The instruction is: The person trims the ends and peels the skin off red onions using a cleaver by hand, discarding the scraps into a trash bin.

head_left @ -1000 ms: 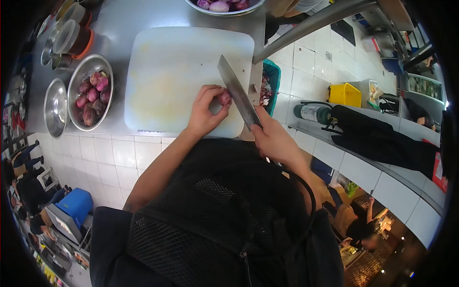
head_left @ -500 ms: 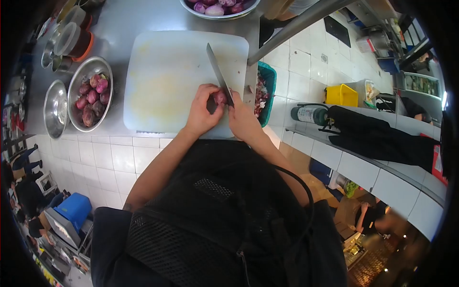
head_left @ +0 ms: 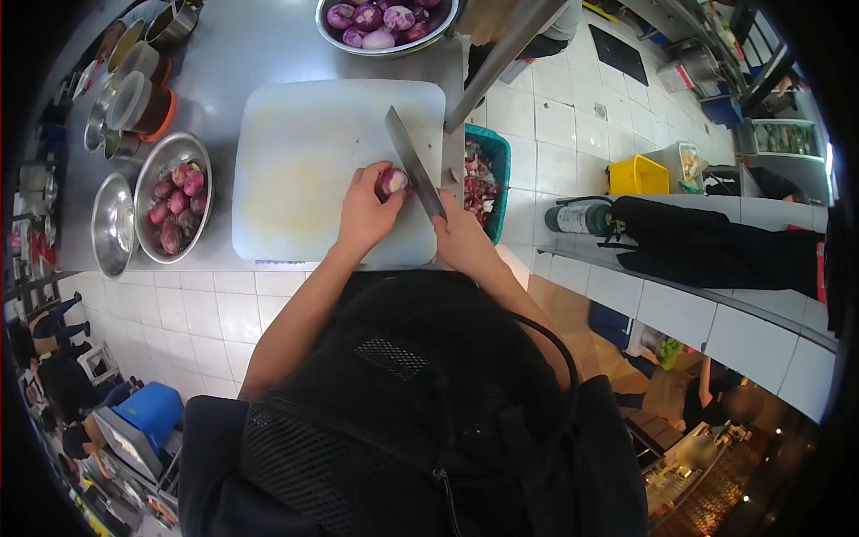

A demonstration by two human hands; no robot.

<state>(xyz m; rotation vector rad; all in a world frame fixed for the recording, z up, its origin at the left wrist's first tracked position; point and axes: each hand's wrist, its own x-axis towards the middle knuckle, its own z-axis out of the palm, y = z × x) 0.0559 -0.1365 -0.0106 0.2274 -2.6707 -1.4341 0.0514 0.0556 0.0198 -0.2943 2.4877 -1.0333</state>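
My left hand (head_left: 369,210) pinches a red onion (head_left: 391,183) over the right part of the white cutting board (head_left: 295,170); a pale patch shows on the onion. My right hand (head_left: 461,234) is closed round the handle of a large knife (head_left: 413,161). The blade points up and to the left, just right of the onion. At the left, a metal bowl (head_left: 202,228) holds several onions with dark skins (head_left: 170,236). Several shiny purple onions (head_left: 368,17) fill another metal bowl (head_left: 385,52) beyond the board.
Right of the board, a teal bin (head_left: 501,183) holds onion skins and scraps. An empty metal bowl (head_left: 114,224) and lidded containers (head_left: 134,107) stand at the left. A metal post (head_left: 501,67) rises by the table's right edge. Other people are in the background.
The onion has turned in my left hand and shows a pale patch. My right hand has drawn back slightly from it with the knife. The view has shifted, showing more of the far bowl.
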